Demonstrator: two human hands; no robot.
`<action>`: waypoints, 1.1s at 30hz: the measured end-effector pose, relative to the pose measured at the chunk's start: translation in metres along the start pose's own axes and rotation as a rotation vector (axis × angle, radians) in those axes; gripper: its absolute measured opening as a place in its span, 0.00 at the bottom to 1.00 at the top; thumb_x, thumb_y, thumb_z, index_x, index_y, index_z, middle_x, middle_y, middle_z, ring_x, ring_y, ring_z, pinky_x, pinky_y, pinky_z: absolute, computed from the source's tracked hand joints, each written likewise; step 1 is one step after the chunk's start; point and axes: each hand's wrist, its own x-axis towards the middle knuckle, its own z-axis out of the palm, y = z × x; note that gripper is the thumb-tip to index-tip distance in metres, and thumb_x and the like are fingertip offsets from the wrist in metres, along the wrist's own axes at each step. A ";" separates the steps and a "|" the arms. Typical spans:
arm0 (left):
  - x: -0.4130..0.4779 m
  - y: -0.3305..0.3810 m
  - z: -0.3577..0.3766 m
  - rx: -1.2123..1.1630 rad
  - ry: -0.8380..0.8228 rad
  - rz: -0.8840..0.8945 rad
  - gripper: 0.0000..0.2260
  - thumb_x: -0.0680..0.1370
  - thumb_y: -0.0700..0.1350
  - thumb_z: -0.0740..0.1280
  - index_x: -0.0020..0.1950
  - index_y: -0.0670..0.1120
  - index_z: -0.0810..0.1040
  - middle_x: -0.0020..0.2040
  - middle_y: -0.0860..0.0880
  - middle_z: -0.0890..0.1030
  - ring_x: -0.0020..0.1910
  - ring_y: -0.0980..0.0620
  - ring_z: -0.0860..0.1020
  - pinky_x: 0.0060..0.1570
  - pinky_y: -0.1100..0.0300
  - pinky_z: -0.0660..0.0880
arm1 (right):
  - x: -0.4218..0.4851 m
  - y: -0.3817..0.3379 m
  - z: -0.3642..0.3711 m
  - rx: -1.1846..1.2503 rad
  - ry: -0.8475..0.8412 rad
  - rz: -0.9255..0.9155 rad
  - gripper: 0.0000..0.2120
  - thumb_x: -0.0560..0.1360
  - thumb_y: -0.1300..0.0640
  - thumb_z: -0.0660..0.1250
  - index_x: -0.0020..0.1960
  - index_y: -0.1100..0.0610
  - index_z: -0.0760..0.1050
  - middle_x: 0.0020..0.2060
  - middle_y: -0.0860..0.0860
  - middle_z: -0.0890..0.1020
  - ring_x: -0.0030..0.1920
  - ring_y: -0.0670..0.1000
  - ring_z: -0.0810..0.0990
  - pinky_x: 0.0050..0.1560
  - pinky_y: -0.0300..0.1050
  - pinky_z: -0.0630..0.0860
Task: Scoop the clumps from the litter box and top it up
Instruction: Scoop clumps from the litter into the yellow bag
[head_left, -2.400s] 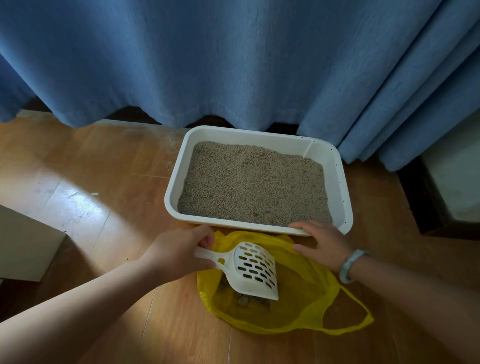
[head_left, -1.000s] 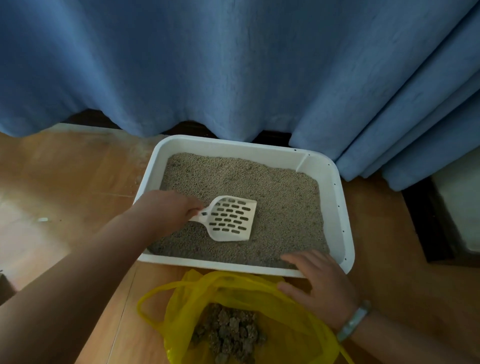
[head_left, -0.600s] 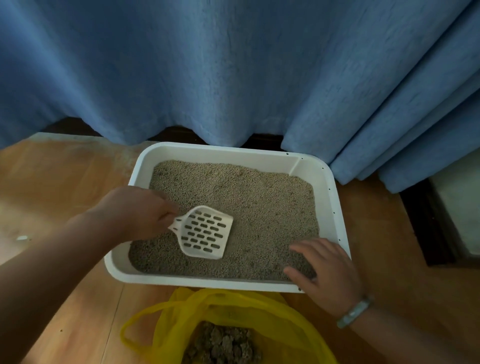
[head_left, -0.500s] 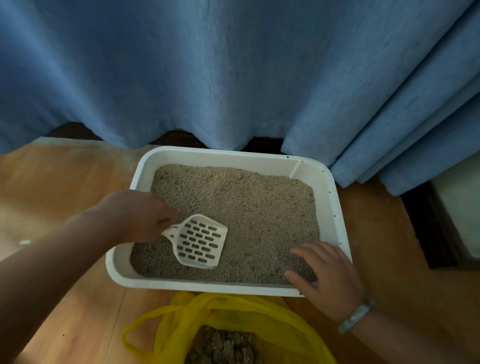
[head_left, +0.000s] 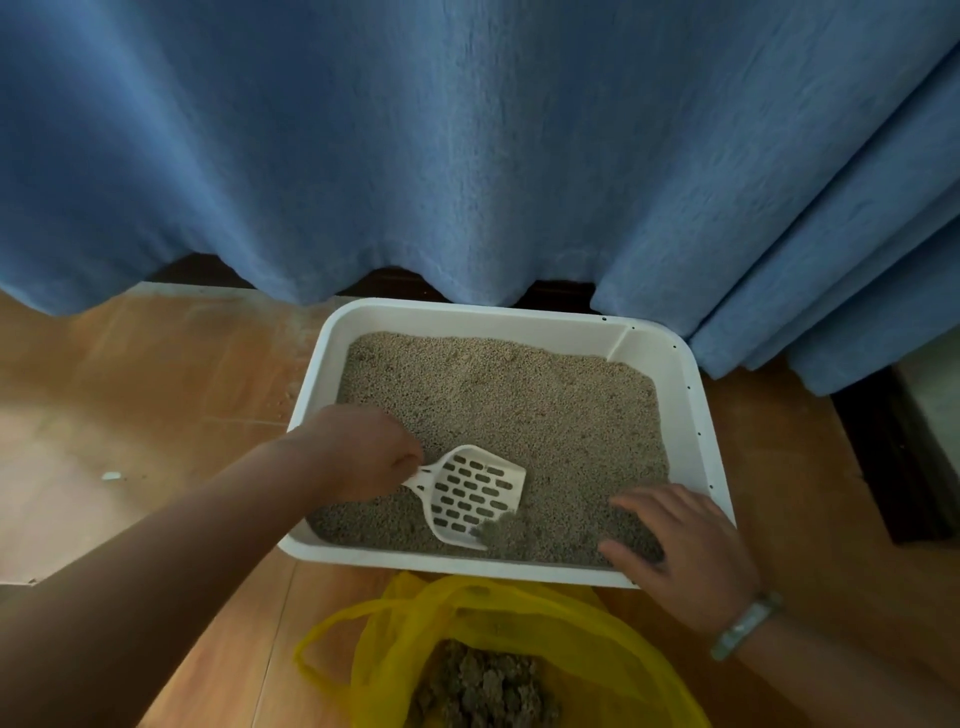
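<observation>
One white litter box (head_left: 696, 395) on a wooden floor (head_left: 156, 395), filled with grey litter (head_left: 519, 405). Left hand (head_left: 358, 452) closed around the handle of a slotted white scoop (head_left: 472, 493), whose front edge digs under a clump (head_left: 501, 532). Right hand (head_left: 680, 551), fingers spread, rests flat over the box's near right corner. Yellow bag (head_left: 571, 639) of clumps just beside the near rim.

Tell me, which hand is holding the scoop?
The left hand grips the white scoop by its handle. The right hand, with the bracelet, only rests on the tray's near corner.
</observation>
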 end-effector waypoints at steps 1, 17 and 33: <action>-0.002 0.001 0.003 -0.001 0.018 0.008 0.14 0.78 0.56 0.56 0.60 0.56 0.73 0.54 0.53 0.79 0.51 0.51 0.77 0.52 0.53 0.75 | 0.000 0.000 -0.001 -0.002 -0.015 -0.006 0.27 0.72 0.30 0.52 0.57 0.47 0.76 0.52 0.42 0.79 0.55 0.44 0.74 0.55 0.40 0.66; -0.005 0.006 -0.009 0.123 0.042 0.103 0.12 0.77 0.55 0.63 0.59 0.55 0.74 0.53 0.56 0.77 0.52 0.53 0.77 0.50 0.56 0.75 | 0.000 0.000 -0.006 0.006 -0.096 -0.020 0.31 0.69 0.26 0.53 0.60 0.46 0.73 0.56 0.41 0.77 0.58 0.42 0.71 0.60 0.39 0.61; 0.046 0.064 0.003 0.016 0.053 0.234 0.10 0.77 0.52 0.63 0.56 0.51 0.75 0.52 0.53 0.77 0.50 0.52 0.76 0.44 0.58 0.71 | 0.001 0.018 -0.011 -0.074 -0.048 0.138 0.43 0.65 0.24 0.54 0.67 0.55 0.68 0.70 0.51 0.66 0.74 0.52 0.57 0.73 0.56 0.48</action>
